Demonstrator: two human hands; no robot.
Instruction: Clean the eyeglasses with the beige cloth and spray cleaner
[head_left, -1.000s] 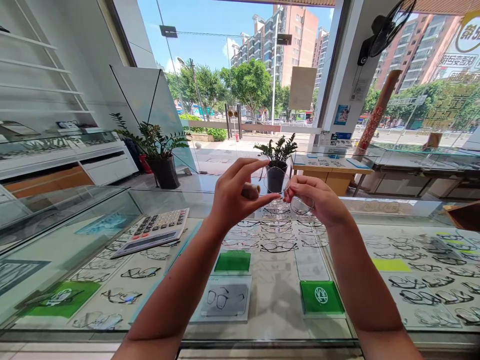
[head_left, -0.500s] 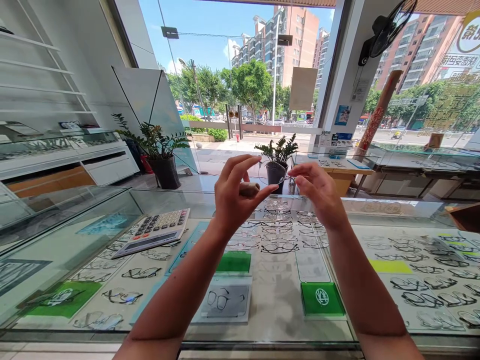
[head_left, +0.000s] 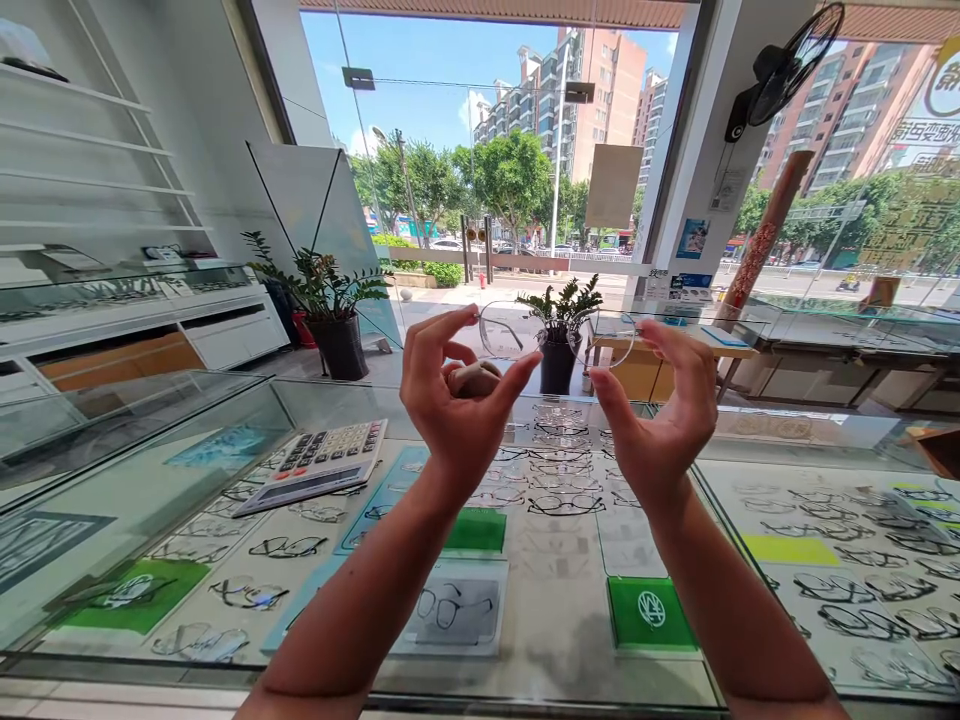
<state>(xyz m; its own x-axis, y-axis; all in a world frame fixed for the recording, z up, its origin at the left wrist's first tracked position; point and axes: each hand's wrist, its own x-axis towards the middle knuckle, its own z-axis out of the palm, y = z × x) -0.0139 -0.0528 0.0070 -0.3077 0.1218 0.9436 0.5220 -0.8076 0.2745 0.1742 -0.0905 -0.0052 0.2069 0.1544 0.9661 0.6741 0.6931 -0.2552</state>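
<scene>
Glass display counter (head_left: 551, 640) lies beneath both raised hands. Left hand (head_left: 457, 400) pinches the thin-rimmed eyeglasses (head_left: 506, 332) at one lens edge, thumb and forefinger closed; right hand (head_left: 660, 410) pinches the opposite edge. Calculator (head_left: 311, 465) rests on the counter at left.

Both hands raised above glass display counter (head_left: 225, 470). Left hand (head_left: 457, 405) and right hand (head_left: 660, 410) pinch thin-rimmed glasses (head_left: 555, 335) at either end; calculator (head_left: 315, 463) lies left.
</scene>
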